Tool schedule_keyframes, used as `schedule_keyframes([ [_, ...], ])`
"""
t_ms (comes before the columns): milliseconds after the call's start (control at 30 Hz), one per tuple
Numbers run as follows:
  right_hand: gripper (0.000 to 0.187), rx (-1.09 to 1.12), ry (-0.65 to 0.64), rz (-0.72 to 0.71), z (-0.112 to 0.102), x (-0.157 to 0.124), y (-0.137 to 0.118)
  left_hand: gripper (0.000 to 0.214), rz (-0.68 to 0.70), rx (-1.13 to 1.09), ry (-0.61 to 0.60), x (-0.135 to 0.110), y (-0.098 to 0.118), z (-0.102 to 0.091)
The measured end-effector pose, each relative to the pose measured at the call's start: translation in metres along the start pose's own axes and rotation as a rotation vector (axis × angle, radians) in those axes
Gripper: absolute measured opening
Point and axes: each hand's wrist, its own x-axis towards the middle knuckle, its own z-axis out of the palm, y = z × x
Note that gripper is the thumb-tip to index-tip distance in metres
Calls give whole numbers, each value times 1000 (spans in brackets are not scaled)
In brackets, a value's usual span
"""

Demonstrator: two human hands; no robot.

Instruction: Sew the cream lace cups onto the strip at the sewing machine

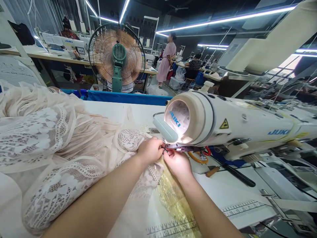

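Observation:
At the sewing machine [188, 119], both my hands meet right under its head, by the needle area, which the head and my fingers hide. My left hand [151, 149] is closed in a pinch, its fingertips almost touching those of the other hand. My right hand [177, 162] pinches too, thumb and finger together. What lies between the fingertips is too small to make out. Pale lace bra cups [130, 138] lie beside and below my left wrist. A yellowish see-through strip bundle [170, 193] runs down between my forearms.
A heap of beige lace pieces [49, 132] covers the left side. Right of the hands lie orange-handled scissors [198, 158] and a black-handled tool [239, 175]. Rulers [170, 228] mark the table's front. Beyond the blue edge [128, 98] stands a fan [119, 53]; people are further back.

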Motion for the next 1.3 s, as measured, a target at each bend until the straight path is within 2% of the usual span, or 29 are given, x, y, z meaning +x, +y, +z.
schedule_keyframes([
  [433, 32, -50, -23, 62, -3, 1, -4, 16, 27, 1, -17, -1, 2, -3],
  [667, 29, -55, -55, 100, -5, 3, -6, 12, 44, -33, -63, -2, 4, -7],
  [767, 29, -51, -58, 114, -6, 2, -7, 16, 24, -35, -53, -2, 4, -8],
  [900, 29, -47, -46, 103, -4, 2, -6, 21, 12, -40, -42, -1, 4, -8],
  [1300, 30, -64, -7, 69, -2, 2, -4, 14, 10, -15, -13, 1, 2, -3],
])
